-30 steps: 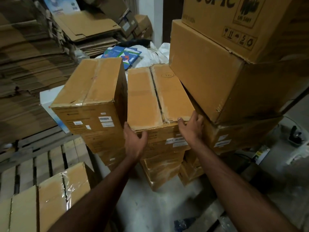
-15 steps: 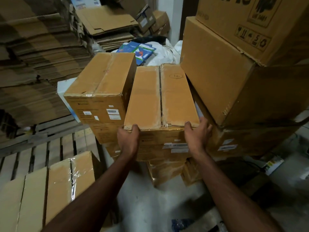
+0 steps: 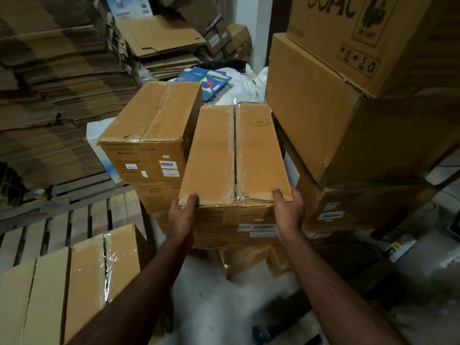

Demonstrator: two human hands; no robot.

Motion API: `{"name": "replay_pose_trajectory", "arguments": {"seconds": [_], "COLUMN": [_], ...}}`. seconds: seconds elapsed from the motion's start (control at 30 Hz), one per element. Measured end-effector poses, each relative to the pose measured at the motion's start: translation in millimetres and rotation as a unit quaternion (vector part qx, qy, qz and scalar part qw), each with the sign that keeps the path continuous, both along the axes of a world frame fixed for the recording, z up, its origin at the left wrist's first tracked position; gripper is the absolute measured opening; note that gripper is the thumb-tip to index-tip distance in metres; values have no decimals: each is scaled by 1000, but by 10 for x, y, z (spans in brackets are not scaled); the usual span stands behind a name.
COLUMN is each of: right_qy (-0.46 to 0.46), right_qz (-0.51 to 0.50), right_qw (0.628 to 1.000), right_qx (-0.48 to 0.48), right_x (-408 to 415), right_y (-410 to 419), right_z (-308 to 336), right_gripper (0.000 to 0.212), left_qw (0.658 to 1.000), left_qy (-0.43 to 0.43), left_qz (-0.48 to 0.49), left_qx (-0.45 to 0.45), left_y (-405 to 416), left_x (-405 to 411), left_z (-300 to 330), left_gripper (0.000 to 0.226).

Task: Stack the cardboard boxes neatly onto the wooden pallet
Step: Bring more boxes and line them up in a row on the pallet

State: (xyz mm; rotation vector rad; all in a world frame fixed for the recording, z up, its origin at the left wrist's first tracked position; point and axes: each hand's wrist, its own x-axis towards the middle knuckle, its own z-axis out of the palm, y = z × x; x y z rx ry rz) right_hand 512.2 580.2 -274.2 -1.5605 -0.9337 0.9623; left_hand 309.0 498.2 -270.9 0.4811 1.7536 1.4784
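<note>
Item: brown taped cardboard box marked 12 (image 3: 235,150), atop a stack between 2 neighbouring stacks. Left hand (image 3: 183,215) and right hand (image 3: 288,211) clamp its near corners. Step: lifting off. Next: carry left to slatted wooden pallet (image 3: 62,220), align beside plastic-wrapped box (image 3: 74,282).

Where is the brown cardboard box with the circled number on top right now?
In the head view's centre, the brown cardboard box with the circled number is gripped at its near corners by the left hand and right hand, beside the barcode-labelled box.
</note>
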Motion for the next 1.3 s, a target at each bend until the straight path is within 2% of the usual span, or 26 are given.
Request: {"name": "replay_pose_trajectory", "arguments": {"seconds": [0.17,0.43,0.57,0.77,0.97,1.07,1.2,1.3], "right_qy": [-19,-9,-21,-51,-59,-45,-37,-17], "right_qz": [-10,-37,-15,-26,-76,-56,-10,32], "right_qw": [1000,999,1000,996,992,993,994,996], "right_qx": [11,3,14,68,85,94,103,79], "right_x": [51,-28,-65,-211,-605,-903,-1307,-1630], "right_y": [-322,-1050,-1545,-2493,-3365,-3734,-4151,-4393], "right_z": [-28,64,116,248,430,578,646,593], "right_gripper": [34,53,40,33,35,35,31,42], "left_qw": [999,999,998,997,997,998,994,990], "left_qy": [-23,-23,-20,16,43,22,-9,1], "left_qz": [33,5,-20,-13,-12,27,99,135], "left_qx": [8,25,57,79,69,43,41,31], "left_y": [-234,-844,-1311,-2049,-2864,-3183,-3627,-3976], "left_x": [30,-29,-113,-318,-789,-1096,-1444,-1760], "left_z": [-55,-19,34,216,580,768,905,940], "left_gripper": [57,64,68,47,49,47,32,34]}}
